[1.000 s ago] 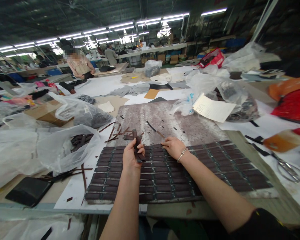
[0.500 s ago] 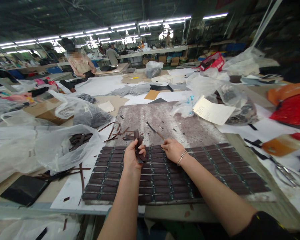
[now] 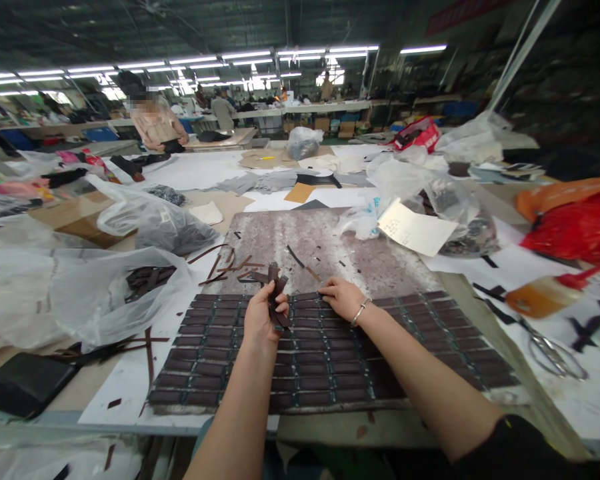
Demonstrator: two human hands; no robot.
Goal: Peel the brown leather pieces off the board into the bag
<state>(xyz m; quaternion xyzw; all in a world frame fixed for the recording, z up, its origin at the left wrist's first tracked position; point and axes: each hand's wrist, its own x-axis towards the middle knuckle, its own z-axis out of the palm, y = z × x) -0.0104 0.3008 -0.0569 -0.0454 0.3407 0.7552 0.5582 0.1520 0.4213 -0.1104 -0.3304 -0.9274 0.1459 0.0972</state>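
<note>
My left hand (image 3: 264, 313) is closed round a bunch of dark brown leather strips (image 3: 274, 277), their ends fanned out above the fingers. Beneath both hands lies a stained board (image 3: 260, 230), its near half covered with rows of short brown strips (image 3: 215, 353) laid edge to edge. At the far edge of these rows, my right hand (image 3: 344, 298) presses its fingertips together on the top row. Whatever those fingers pinch is hidden. A thin brown strip (image 3: 312, 273) lies just beyond them, beside a longer dark strip (image 3: 295, 255).
Loose brown offcuts (image 3: 225, 263) lie left of the board. Clear plastic bags (image 3: 80, 287) crowd the left side, near a black flat object (image 3: 27, 383). To the right are scissors (image 3: 555, 353), an amber glue bottle (image 3: 540, 297) and a paper note (image 3: 415, 227). A person (image 3: 155, 127) stands beyond.
The whole view has shifted slightly, so the table things appear further left. My left hand keeps the strips, and my right hand stays at the far edge of the rows.
</note>
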